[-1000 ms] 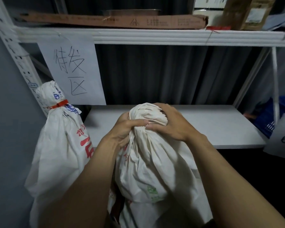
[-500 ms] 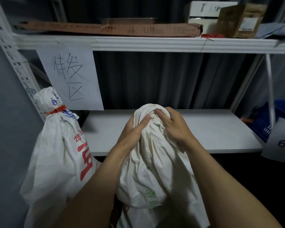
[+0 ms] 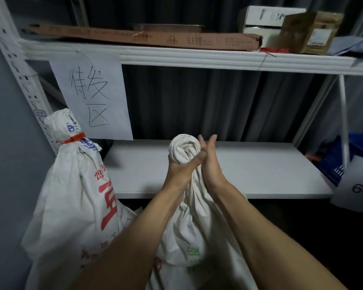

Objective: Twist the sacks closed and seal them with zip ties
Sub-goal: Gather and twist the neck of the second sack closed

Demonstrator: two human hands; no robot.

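A white sack (image 3: 189, 222) stands in front of me, its top gathered into a twisted knob (image 3: 184, 147). My left hand (image 3: 182, 168) grips the twisted neck just under the knob, thumb across the front. My right hand (image 3: 210, 162) lies flat against the right side of the neck, fingers straight and pointing up. To the left stands a second white sack (image 3: 71, 195) with red print, its neck bound by a red zip tie (image 3: 73, 138). Red zip ties (image 3: 274, 50) lie on the upper shelf.
A white lower shelf (image 3: 260, 174) runs behind the sacks. A handwritten paper sign (image 3: 92, 97) hangs from the upper shelf (image 3: 176, 57), which holds a flat carton (image 3: 145, 37) and boxes (image 3: 310, 32). A blue crate (image 3: 344, 158) sits at the right.
The sack's top has been wound into a tighter knob. My right hand has let go of the cloth and now lies flat beside it; my left hand still grips the neck.
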